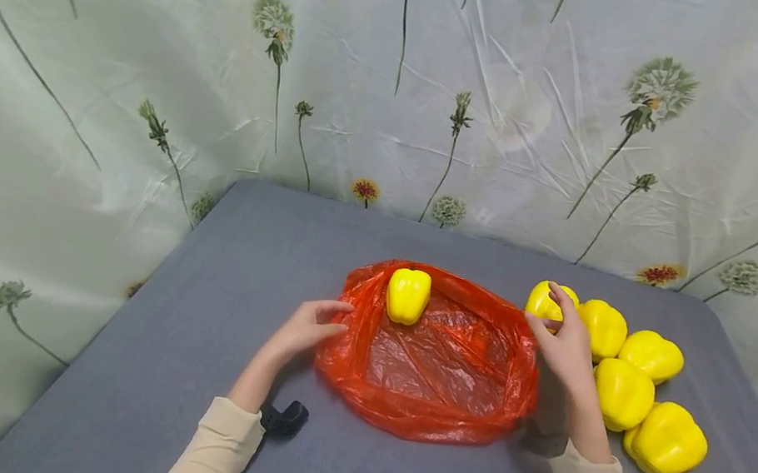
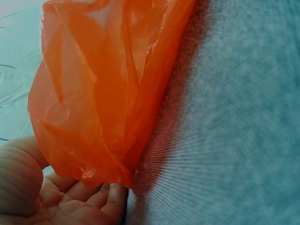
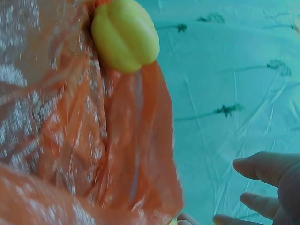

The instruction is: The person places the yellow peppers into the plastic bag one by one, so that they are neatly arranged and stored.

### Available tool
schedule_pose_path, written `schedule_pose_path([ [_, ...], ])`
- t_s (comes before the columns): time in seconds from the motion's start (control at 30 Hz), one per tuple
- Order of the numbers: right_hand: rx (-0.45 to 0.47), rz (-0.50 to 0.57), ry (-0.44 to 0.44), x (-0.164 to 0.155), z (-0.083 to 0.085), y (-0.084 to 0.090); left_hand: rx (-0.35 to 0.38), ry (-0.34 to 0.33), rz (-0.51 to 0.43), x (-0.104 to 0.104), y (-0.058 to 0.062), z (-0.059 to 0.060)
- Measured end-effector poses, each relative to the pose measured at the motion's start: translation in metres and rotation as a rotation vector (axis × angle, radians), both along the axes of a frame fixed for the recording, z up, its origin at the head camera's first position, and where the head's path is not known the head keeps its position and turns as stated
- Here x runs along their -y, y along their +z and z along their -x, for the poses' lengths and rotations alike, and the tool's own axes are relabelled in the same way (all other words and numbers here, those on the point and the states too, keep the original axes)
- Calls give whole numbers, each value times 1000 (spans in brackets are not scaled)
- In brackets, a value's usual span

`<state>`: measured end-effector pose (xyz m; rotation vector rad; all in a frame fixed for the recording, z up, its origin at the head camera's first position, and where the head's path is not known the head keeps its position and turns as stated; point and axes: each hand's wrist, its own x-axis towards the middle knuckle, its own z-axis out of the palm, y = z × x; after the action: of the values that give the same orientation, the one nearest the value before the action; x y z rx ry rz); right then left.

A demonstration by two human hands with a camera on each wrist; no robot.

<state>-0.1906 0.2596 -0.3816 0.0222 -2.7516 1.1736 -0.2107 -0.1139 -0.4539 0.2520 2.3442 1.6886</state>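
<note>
A red plastic bag [image 1: 432,364] lies open on the grey table [image 1: 176,353], with one yellow pepper [image 1: 407,295] at its far rim. My left hand [image 1: 336,320] touches the bag's left edge with relaxed fingers; in the left wrist view the bag [image 2: 103,93] stands just above my straight fingers [image 2: 101,199]. My right hand [image 1: 547,310] rests on another yellow pepper [image 1: 541,299] just right of the bag. In the right wrist view its fingers [image 3: 262,166] are spread apart with nothing between them, beside the bag [image 3: 93,140] and the pepper in the bag [image 3: 125,35].
Several more yellow peppers [image 1: 629,374] lie in a cluster on the table's right side. A pale floral sheet [image 1: 110,79] hangs behind and to both sides. A black strap [image 1: 283,418] shows at my left wrist.
</note>
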Motion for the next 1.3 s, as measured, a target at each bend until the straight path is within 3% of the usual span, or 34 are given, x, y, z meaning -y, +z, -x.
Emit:
schedule_pose_path([
  [0.23, -86, -67, -125, -14, 6, -11, 6, 8, 19, -1, 1, -1],
  [0.47, -89, -97, -190, -19, 10, -14, 4, 10, 15, 0, 0, 0],
  [1.0, 25, -108, -175, -29, 25, -32, 1, 3, 25, 0, -2, 0],
  [1.3, -5, -100, -130, -29, 33, -42, -11, 4, 29, 1, -1, -1],
])
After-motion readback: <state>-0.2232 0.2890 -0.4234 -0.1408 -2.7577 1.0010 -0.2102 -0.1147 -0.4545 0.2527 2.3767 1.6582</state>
